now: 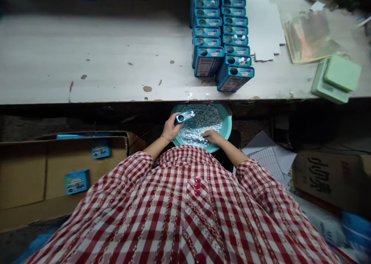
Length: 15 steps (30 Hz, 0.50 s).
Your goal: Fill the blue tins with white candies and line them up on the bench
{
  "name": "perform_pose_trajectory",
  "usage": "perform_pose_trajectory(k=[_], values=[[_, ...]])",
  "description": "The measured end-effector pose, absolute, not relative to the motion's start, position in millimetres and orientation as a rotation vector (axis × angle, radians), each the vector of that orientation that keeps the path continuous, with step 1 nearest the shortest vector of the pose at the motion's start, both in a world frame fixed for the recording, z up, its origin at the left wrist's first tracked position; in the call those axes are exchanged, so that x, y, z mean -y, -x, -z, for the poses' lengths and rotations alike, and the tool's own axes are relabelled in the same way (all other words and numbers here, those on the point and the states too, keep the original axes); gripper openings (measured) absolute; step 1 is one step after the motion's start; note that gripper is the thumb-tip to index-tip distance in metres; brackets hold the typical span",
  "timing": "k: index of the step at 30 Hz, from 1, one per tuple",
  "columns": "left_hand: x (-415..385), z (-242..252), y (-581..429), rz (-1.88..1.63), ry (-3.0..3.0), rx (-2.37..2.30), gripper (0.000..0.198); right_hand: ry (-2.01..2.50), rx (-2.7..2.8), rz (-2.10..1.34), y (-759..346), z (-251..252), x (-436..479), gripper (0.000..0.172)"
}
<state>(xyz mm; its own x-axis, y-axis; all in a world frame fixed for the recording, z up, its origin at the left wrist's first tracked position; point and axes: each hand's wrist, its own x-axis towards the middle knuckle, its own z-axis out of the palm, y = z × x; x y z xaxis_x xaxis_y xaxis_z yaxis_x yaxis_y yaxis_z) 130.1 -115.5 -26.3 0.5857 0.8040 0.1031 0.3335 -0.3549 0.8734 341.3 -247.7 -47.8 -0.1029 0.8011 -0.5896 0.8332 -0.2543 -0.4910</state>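
My left hand [171, 127] is shut around a small blue tin [184, 117], which it holds tilted above a round teal basin [226, 128]. The tin's round opening faces left. A heap of small white tablets [203, 119] fills most of the basin. My right hand [212, 136] rests on the near side of the heap, with its fingers among the tablets. Nothing shows held in it. A thin gold bangle circles my left wrist.
A scuffed white table edge runs just beyond the basin. On the table stand rows of blue tins [220, 36], some with white tablets on top. Beyond them lie flat card sheets and a green scale [335, 79]. An open cardboard box [63, 175] stands left; papers and another box lie right.
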Motion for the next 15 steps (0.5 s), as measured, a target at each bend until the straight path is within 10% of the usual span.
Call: perform_pose_trajectory(k=[7,15], values=[[118,29,-133,-0.660,-1.979,-0.866,0.039,-2.358,-2.062,1.527,-363,-26,251,0.032],[130,33,-144,-0.590,-2.164,-0.787,0.044,-2.127,-1.856,0.727,-321,-124,210,0.034]])
